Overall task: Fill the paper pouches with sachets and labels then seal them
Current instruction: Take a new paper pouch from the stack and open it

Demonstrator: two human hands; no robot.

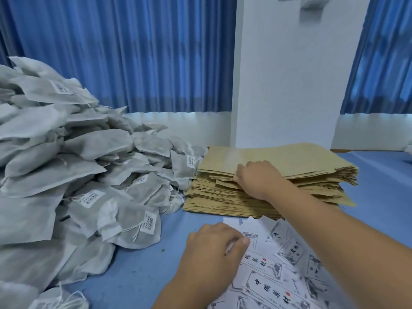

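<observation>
- Table (138,275): blue top, carrying three lots of stock
- Sachets (89,163): large loose heap of grey-white bags filling the left side from near edge to far; several show small barcode tags and white strings
- Pouches (289,161): tan paper, flat, in a thick uneven stack at centre-right, far of the labels; the stack's left edge touches the sachets
- Labels (278,275): white slips with black characters and grey artwork, scattered and overlapping at near right, just near of the pouches
- Right hand (256,179): arm reaches in from near right across the labels; palm down on the stack's near-left part, fingers bent over the top sheets, thumb at their edge, grasping the uppermost pouches
- Left hand (214,246): near centre, at the left edge of the labels; fingers curled, thumb meeting fingertips, pinching the edge of one slip
- Curtains (133,52): blue, pleated, far left and far right, with a white pillar (289,85) between them
</observation>
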